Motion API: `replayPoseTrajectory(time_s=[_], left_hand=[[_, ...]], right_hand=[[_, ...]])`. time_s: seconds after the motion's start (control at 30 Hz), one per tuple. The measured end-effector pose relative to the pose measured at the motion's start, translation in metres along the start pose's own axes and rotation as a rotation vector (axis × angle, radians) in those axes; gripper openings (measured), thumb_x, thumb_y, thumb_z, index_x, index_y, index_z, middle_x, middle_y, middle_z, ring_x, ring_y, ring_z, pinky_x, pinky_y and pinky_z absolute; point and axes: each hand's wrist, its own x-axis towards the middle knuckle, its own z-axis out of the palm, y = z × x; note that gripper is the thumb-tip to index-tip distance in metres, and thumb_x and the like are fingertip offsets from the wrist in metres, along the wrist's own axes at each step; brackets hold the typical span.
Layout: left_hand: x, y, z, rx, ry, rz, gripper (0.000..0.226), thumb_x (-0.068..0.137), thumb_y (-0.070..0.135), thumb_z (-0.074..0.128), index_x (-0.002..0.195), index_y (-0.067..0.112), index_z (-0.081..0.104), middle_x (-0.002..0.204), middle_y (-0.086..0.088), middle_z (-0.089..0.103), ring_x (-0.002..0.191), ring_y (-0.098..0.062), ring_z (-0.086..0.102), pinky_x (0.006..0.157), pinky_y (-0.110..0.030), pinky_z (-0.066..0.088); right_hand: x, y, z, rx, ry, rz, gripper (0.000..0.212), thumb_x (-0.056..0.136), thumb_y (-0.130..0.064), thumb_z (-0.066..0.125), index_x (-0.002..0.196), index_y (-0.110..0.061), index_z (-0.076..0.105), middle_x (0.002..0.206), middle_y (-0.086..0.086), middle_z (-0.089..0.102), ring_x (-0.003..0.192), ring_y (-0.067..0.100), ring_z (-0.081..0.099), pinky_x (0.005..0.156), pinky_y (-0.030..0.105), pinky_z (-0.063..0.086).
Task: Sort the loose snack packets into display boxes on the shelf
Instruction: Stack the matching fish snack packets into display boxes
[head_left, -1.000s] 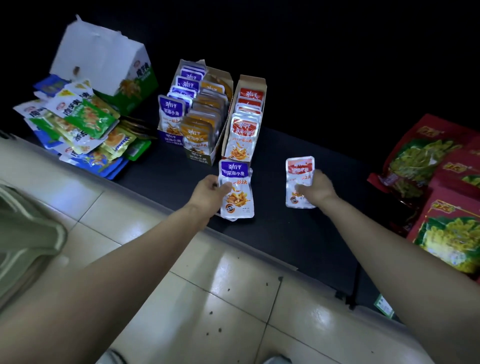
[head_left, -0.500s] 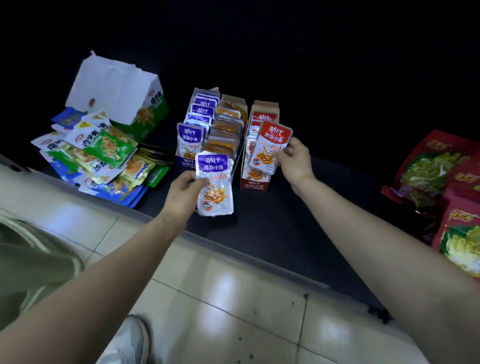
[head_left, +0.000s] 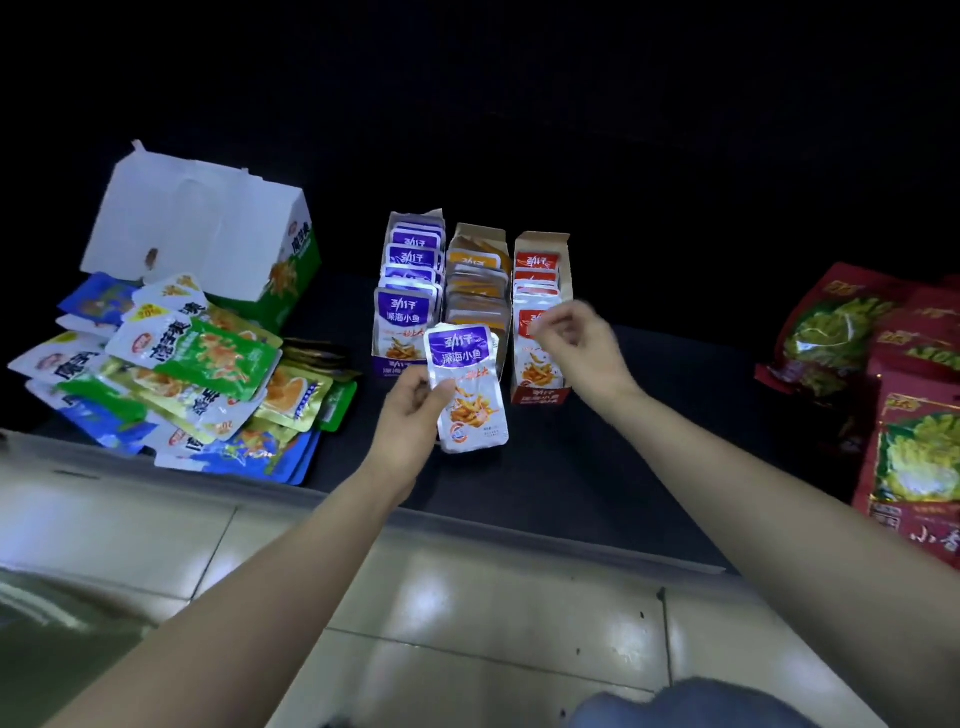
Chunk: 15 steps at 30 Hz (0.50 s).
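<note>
loose packets (head_left: 182, 374) heaped on the shelf (head_left: 545, 483) by a white-and-green carton (head_left: 208, 228); purple box (head_left: 385, 364), orange box (head_left: 480, 234) and red box (head_left: 540, 397) each hold matching upright packets; left hand (head_left: 410, 415) grips a purple packet (head_left: 467, 384) before them; right hand (head_left: 576, 343), blurred, fingers loosely bent, empty, at the red box.

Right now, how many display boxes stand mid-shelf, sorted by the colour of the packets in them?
Purple-packet box: 1
Orange-packet box: 1
Red-packet box: 1
Total: 3
</note>
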Motion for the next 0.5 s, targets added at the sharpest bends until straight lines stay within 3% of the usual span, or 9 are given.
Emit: replayPoseTrajectory(time_s=[0.1, 0.17, 0.23, 0.3, 0.37, 0.4, 0.5], left_hand=[[0.001, 0.006, -0.006, -0.052, -0.040, 0.059, 0.009, 0.098, 0.007, 0.053, 0.104, 0.010, 0.058, 0.097, -0.003, 0.069, 0.085, -0.009, 0.068, 0.071, -0.023, 0.055], [0.003, 0.012, -0.010, -0.056, -0.069, 0.080, 0.011, 0.099, 0.009, 0.052, 0.107, 0.010, 0.060, 0.101, -0.007, 0.070, 0.090, -0.016, 0.068, 0.076, -0.029, 0.057], [0.006, 0.016, -0.017, -0.024, -0.084, 0.083, 0.014, 0.100, 0.013, 0.052, 0.110, 0.007, 0.059, 0.109, -0.014, 0.069, 0.098, -0.024, 0.067, 0.086, -0.040, 0.056], [0.011, 0.019, -0.027, 0.098, -0.028, 0.101, 0.015, 0.100, 0.020, 0.052, 0.109, 0.010, 0.060, 0.115, -0.016, 0.064, 0.104, -0.025, 0.064, 0.094, -0.042, 0.053], [0.020, 0.020, -0.043, 0.309, 0.058, 0.182, 0.016, 0.099, 0.024, 0.051, 0.110, 0.016, 0.060, 0.119, -0.011, 0.057, 0.104, -0.015, 0.059, 0.098, -0.031, 0.048], [0.023, 0.021, -0.051, 0.397, 0.086, 0.214, 0.017, 0.099, 0.021, 0.051, 0.113, 0.017, 0.060, 0.119, -0.008, 0.055, 0.101, -0.011, 0.056, 0.096, -0.027, 0.047], [0.030, 0.023, -0.072, 0.569, 0.084, 0.281, 0.029, 0.096, 0.010, 0.052, 0.125, 0.013, 0.056, 0.118, -0.005, 0.053, 0.100, -0.017, 0.056, 0.095, -0.039, 0.048]], right_hand=[[-0.020, -0.024, 0.014, 0.019, -0.433, 0.180, 0.030, 0.087, -0.041, 0.069, 0.108, -0.021, 0.059, 0.095, -0.002, 0.066, 0.065, 0.005, 0.054, 0.053, 0.020, 0.042], [-0.028, -0.033, 0.027, 0.066, -0.528, 0.207, 0.028, 0.088, -0.032, 0.070, 0.112, -0.021, 0.061, 0.089, -0.002, 0.068, 0.056, 0.004, 0.050, 0.047, 0.016, 0.036], [-0.029, -0.041, 0.039, 0.133, -0.515, 0.182, 0.018, 0.089, -0.020, 0.069, 0.107, -0.019, 0.064, 0.087, -0.003, 0.070, 0.055, 0.002, 0.056, 0.047, 0.014, 0.040], [-0.023, -0.046, 0.050, 0.221, -0.440, 0.165, 0.016, 0.088, -0.010, 0.069, 0.103, -0.015, 0.064, 0.096, 0.002, 0.073, 0.072, 0.004, 0.069, 0.061, 0.016, 0.053], [-0.014, -0.048, 0.060, 0.235, -0.298, 0.141, 0.018, 0.087, -0.008, 0.069, 0.103, -0.015, 0.064, 0.107, 0.009, 0.072, 0.090, 0.013, 0.072, 0.078, 0.028, 0.059], [-0.010, -0.050, 0.066, 0.227, -0.230, 0.125, 0.018, 0.087, -0.008, 0.069, 0.103, -0.014, 0.063, 0.108, 0.010, 0.072, 0.092, 0.015, 0.072, 0.079, 0.031, 0.059], [0.002, -0.057, 0.085, 0.174, -0.133, 0.097, 0.022, 0.090, -0.009, 0.067, 0.111, -0.005, 0.060, 0.094, 0.010, 0.072, 0.066, 0.008, 0.069, 0.054, 0.024, 0.055]])
